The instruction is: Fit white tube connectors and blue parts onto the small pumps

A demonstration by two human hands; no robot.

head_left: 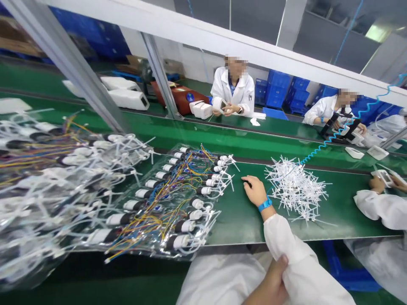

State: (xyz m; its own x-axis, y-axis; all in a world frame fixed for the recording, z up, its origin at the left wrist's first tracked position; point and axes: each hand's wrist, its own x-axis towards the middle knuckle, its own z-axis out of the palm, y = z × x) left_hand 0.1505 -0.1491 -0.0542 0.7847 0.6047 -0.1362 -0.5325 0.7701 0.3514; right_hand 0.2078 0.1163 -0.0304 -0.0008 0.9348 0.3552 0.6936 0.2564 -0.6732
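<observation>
Hands: right hand (254, 190) loosely curled, resting on green mat (241, 220); left hand (271, 284) gripping right sleeve (295, 262).

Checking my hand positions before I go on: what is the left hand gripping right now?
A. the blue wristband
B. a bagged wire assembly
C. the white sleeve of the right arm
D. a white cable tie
C: the left hand pinches the white sleeve of the right arm, whose right hand rests on the green table.

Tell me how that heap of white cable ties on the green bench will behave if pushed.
The cable ties look thin and light, so they would probably slide easily. Lying loose and crisscrossed, the heap would likely scatter rather than move together. Each strip seems bendy, not stiff.
</observation>
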